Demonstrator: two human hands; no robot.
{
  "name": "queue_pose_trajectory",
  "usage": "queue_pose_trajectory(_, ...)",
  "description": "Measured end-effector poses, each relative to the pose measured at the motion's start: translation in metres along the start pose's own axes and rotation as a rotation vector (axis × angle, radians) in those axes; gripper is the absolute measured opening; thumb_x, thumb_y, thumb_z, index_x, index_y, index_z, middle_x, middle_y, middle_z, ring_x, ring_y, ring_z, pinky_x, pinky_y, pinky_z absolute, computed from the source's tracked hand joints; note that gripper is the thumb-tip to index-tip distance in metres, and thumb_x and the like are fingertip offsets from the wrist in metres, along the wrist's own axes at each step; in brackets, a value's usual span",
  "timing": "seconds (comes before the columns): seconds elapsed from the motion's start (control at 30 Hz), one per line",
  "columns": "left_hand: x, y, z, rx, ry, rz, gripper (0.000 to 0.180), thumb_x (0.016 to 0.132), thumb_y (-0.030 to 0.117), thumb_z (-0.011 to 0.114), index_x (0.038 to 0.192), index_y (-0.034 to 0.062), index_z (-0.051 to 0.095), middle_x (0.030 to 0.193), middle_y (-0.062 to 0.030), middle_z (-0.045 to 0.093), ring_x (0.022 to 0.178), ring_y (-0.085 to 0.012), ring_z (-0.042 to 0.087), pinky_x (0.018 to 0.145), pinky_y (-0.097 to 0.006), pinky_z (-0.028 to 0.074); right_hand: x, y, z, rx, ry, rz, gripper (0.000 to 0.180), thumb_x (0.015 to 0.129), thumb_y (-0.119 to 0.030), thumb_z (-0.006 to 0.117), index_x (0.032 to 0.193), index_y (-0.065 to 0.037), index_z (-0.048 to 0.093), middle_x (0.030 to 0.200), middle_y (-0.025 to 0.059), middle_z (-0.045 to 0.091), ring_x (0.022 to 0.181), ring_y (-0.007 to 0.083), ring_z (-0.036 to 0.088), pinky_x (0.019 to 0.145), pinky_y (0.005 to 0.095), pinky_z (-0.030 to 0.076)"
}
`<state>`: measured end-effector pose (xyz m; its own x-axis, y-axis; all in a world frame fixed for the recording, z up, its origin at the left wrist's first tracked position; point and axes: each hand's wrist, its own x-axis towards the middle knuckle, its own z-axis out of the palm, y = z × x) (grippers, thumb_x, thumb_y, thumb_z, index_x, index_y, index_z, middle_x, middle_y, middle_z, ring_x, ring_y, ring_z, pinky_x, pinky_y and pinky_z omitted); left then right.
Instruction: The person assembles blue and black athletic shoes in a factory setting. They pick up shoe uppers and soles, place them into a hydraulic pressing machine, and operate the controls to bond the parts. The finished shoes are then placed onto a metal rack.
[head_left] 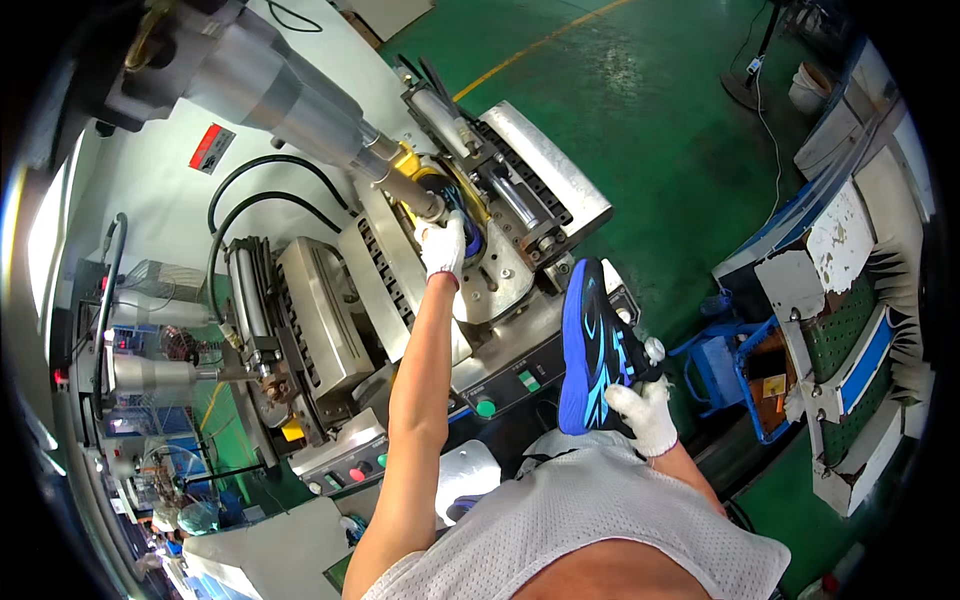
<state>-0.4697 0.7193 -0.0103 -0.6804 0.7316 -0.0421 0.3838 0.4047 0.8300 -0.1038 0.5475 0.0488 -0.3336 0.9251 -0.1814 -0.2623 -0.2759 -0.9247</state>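
Taking twelve o'clock as straight away from the wearer, the machine [480, 370] fills the middle and left of the view, with one shoe [474, 238] seated in it near twelve o'clock, beside a metal rod [412, 194] that slants down from the big cylinder [270, 85] at half past ten. The gloved left hand [443, 245] reaches to that shoe, just below the rod's lower end; its fingers are partly hidden, so I cannot tell whether they grip or merely rest there. The gloved right hand [643, 415], toward four o'clock, has its fingers closed on the heel end of a second shoe [590, 350], whose toe points to twelve and whose blue sole faces nine. To handle this well, the left hand should guide by the shoe's near side, fingers clear of the rod and of the yellow part [408, 162] behind it, since that looks the likeliest place for a pinch. The right hand would do best to hold its shoe firmly at the heel, out past the machine's edge, so it cannot knock the seated one. Mind, too, that the forearm and shirt stay off the green button [486, 408] at six o'clock.
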Motion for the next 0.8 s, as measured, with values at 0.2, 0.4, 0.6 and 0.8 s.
queue_pose_trajectory(0.2, 0.059, -0.042, 0.039, 0.23, 0.122, -0.174, 0.069, 0.076, 0.032, 0.077, 0.126, -0.011, 0.057, 0.115, -0.0286, 0.069, 0.109, -0.0396, 0.068, 0.098, -0.041, 0.051, -0.014, -0.01, -0.012, -0.068, 0.14, 0.177, 0.065, 0.084, -0.011, 0.071, 0.145, -0.001, 0.05, 0.128, 0.0061, 0.061, 0.11, 0.0151, 0.057, 0.097, 0.0337, 0.047)
queue_pose_trajectory(0.4, 0.04, -0.003, -0.037, -0.364, -0.071, -0.24, 0.052, 0.078, 0.032, 0.078, 0.11, -0.0081, 0.068, 0.104, -0.0164, 0.073, 0.091, -0.0225, 0.07, 0.083, -0.036, 0.055, 0.005, -0.016, 0.004, -0.075, 0.143, 0.215, 0.057, 0.085, -0.007, 0.071, 0.138, -0.001, 0.055, 0.11, 0.0025, 0.065, 0.093, 0.0125, 0.06, 0.083, 0.032, 0.051)
queue_pose_trajectory(0.6, -0.118, -0.001, -0.135, -0.084, 0.058, -0.05, 0.063, 0.086, 0.036, 0.078, 0.133, -0.0009, 0.06, 0.119, -0.0146, 0.07, 0.102, -0.0193, 0.066, 0.09, -0.034, 0.052, 0.088, -0.015, 0.056, -0.195, -0.076, 0.086, 0.035, 0.086, -0.012, 0.076, 0.118, -0.002, 0.068, 0.1, 0.0023, 0.07, 0.085, 0.0113, 0.063, 0.077, 0.031, 0.054)
queue_pose_trajectory(0.8, -0.316, -0.089, -0.216, 0.028, -0.165, -0.304, 0.071, 0.084, 0.042, 0.078, 0.14, 0.0039, 0.057, 0.123, -0.0157, 0.067, 0.105, -0.0266, 0.064, 0.097, -0.04, 0.05, 0.302, 0.005, 0.176, -0.541, -0.353, 0.15, 0.046, 0.081, -0.022, 0.079, 0.116, 0.004, 0.066, 0.106, 0.0124, 0.072, 0.097, 0.0217, 0.07, 0.087, 0.0399, 0.057)
